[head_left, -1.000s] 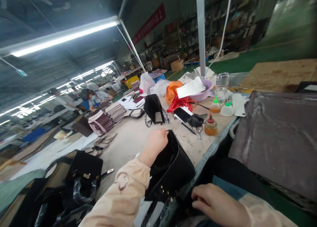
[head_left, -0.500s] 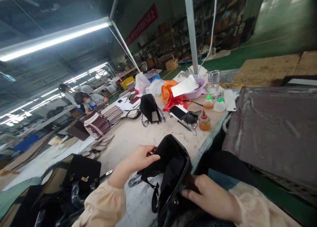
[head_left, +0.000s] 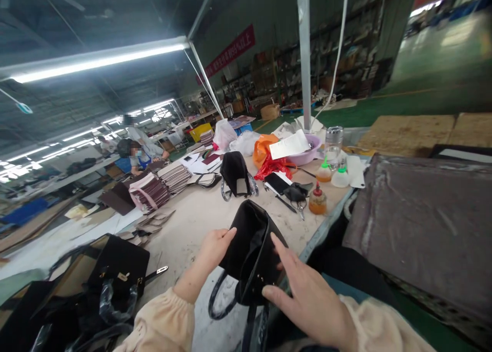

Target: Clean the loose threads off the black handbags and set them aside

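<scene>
Steady the black bag point(head_left: 249, 249) between left hand point(head_left: 207, 253) (fingers clamped or not, I cannot tell) and right hand point(head_left: 307, 295), whose fingers and thumb stand apart; press lightly, avoiding creases.

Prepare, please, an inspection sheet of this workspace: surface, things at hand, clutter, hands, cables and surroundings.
Surface: tan table, dark specks and stains.
Things at hand: black bag, mouth open, between both hands; metal fittings on its near side.
Clutter: second bag, phone, scissors, red-capped bottle, red plastic; more black bags at left.
Hands: left hand holds the bag's left side; right hand spread, fingers against its right side.
Cables: white cord hanging beside metal post.
Surroundings: lit lamp, loaded shelves, people at left.
</scene>
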`<control>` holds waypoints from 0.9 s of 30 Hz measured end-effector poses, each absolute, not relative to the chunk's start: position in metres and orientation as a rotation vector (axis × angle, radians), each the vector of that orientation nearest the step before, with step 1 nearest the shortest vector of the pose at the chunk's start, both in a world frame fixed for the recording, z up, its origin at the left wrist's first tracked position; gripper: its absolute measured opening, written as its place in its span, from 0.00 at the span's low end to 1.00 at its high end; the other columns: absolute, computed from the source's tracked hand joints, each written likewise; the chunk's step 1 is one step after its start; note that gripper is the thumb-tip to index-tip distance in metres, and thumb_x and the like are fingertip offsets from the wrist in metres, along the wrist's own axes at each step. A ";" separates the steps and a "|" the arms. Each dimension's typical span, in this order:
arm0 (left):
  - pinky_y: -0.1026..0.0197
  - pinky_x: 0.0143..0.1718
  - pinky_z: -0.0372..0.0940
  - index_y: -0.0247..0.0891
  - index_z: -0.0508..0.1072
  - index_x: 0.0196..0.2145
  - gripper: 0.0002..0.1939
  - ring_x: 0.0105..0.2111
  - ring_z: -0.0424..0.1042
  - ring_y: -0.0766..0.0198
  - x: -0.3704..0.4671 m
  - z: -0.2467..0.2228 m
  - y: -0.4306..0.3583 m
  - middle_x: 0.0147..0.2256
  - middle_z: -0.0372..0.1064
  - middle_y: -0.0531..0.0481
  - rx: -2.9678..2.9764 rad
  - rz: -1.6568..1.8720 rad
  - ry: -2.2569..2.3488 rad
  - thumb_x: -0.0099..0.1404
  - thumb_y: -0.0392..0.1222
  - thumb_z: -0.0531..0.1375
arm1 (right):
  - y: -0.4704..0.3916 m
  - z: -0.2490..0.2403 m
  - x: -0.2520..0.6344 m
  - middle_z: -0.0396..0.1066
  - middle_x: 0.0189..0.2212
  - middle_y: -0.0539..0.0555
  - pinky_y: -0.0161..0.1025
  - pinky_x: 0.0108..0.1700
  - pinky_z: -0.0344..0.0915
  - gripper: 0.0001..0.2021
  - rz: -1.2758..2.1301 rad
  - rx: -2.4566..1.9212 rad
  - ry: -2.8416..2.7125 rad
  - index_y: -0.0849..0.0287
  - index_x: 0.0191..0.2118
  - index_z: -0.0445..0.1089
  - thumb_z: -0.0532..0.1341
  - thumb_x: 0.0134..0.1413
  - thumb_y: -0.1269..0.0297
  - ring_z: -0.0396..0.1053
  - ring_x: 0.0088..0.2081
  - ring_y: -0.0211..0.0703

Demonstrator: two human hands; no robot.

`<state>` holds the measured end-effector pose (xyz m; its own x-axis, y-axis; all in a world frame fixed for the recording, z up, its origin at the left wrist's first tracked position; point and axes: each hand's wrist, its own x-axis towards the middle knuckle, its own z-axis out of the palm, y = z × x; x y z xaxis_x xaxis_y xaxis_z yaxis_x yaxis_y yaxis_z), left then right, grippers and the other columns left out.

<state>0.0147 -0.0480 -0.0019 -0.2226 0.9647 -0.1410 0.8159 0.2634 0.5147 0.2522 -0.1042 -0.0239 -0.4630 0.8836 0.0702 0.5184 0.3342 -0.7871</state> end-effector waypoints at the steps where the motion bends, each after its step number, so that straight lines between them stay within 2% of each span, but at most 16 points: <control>1: 0.65 0.20 0.46 0.37 0.58 0.16 0.26 0.15 0.52 0.70 0.015 0.000 -0.047 0.13 0.50 0.58 1.576 0.453 2.070 0.60 0.60 0.49 | -0.109 -0.024 0.247 0.55 0.60 0.63 0.49 0.53 0.62 0.45 0.892 -1.245 -2.141 0.56 0.67 0.32 0.59 0.51 0.52 0.62 0.55 0.54; 3: 0.65 0.19 0.47 0.37 0.61 0.15 0.25 0.15 0.56 0.69 0.017 0.004 -0.043 0.13 0.54 0.56 1.552 0.406 1.999 0.59 0.59 0.51 | -0.121 -0.026 0.236 0.45 0.64 0.65 0.53 0.54 0.61 0.51 0.758 -1.296 -2.188 0.55 0.67 0.31 0.63 0.45 0.51 0.57 0.58 0.61; 5: 0.65 0.19 0.50 0.36 0.64 0.14 0.24 0.15 0.60 0.68 0.020 0.007 -0.039 0.12 0.57 0.54 1.540 0.389 1.964 0.58 0.57 0.53 | -0.132 -0.029 0.226 0.37 0.66 0.67 0.56 0.52 0.63 0.54 0.641 -1.333 -2.212 0.52 0.67 0.33 0.67 0.39 0.51 0.59 0.57 0.66; 8: 0.65 0.18 0.52 0.36 0.67 0.14 0.22 0.15 0.63 0.66 0.027 0.007 -0.034 0.11 0.59 0.52 1.506 0.408 1.943 0.57 0.53 0.53 | -0.135 -0.032 0.222 0.33 0.66 0.68 0.57 0.51 0.63 0.51 0.447 -1.309 -2.249 0.49 0.66 0.39 0.68 0.39 0.58 0.58 0.57 0.69; 10: 0.65 0.17 0.53 0.36 0.67 0.14 0.20 0.14 0.63 0.66 0.031 0.007 -0.034 0.10 0.60 0.52 1.462 0.441 1.930 0.57 0.51 0.53 | -0.127 -0.031 0.229 0.36 0.66 0.69 0.55 0.48 0.66 0.47 0.373 -1.306 -2.281 0.49 0.66 0.40 0.65 0.42 0.63 0.63 0.54 0.66; 13: 0.66 0.15 0.50 0.36 0.65 0.15 0.19 0.12 0.61 0.67 0.034 0.014 -0.042 0.10 0.60 0.53 1.378 0.513 1.916 0.57 0.50 0.51 | -0.107 -0.029 0.248 0.52 0.61 0.66 0.48 0.42 0.71 0.41 0.375 -1.300 -2.315 0.52 0.67 0.37 0.57 0.48 0.70 0.72 0.44 0.55; 15: 0.67 0.14 0.49 0.36 0.64 0.15 0.19 0.11 0.61 0.68 0.035 0.021 -0.054 0.10 0.60 0.54 1.284 0.637 1.892 0.57 0.50 0.52 | -0.091 -0.028 0.262 0.63 0.56 0.63 0.46 0.43 0.70 0.40 0.366 -1.286 -2.279 0.56 0.67 0.34 0.52 0.49 0.75 0.71 0.44 0.51; 17: 0.68 0.14 0.48 0.35 0.64 0.16 0.19 0.11 0.62 0.68 0.038 0.026 -0.073 0.11 0.62 0.53 1.146 0.801 1.837 0.56 0.51 0.54 | -0.075 -0.030 0.276 0.68 0.50 0.62 0.46 0.46 0.69 0.40 0.365 -1.302 -2.221 0.60 0.67 0.33 0.51 0.49 0.76 0.71 0.45 0.51; 20: 0.68 0.14 0.47 0.33 0.67 0.17 0.20 0.11 0.63 0.68 0.049 0.021 -0.108 0.12 0.65 0.49 0.954 0.869 1.738 0.55 0.54 0.56 | -0.050 -0.037 0.289 0.69 0.50 0.62 0.49 0.50 0.67 0.38 0.429 -1.252 -2.226 0.62 0.67 0.39 0.51 0.49 0.76 0.70 0.47 0.51; 24: 0.67 0.17 0.52 0.33 0.68 0.20 0.24 0.13 0.65 0.67 0.064 0.005 -0.144 0.15 0.68 0.48 0.779 0.845 1.644 0.55 0.59 0.56 | -0.020 -0.047 0.293 0.66 0.54 0.61 0.46 0.56 0.61 0.30 0.525 -1.041 -2.268 0.64 0.60 0.57 0.51 0.48 0.76 0.65 0.54 0.48; 27: 0.66 0.18 0.54 0.33 0.69 0.21 0.26 0.16 0.67 0.65 0.066 0.012 -0.152 0.17 0.70 0.46 0.873 0.598 1.539 0.56 0.62 0.54 | -0.006 -0.050 0.291 0.67 0.53 0.58 0.45 0.57 0.60 0.28 0.559 -0.978 -2.245 0.62 0.57 0.63 0.51 0.47 0.77 0.65 0.54 0.46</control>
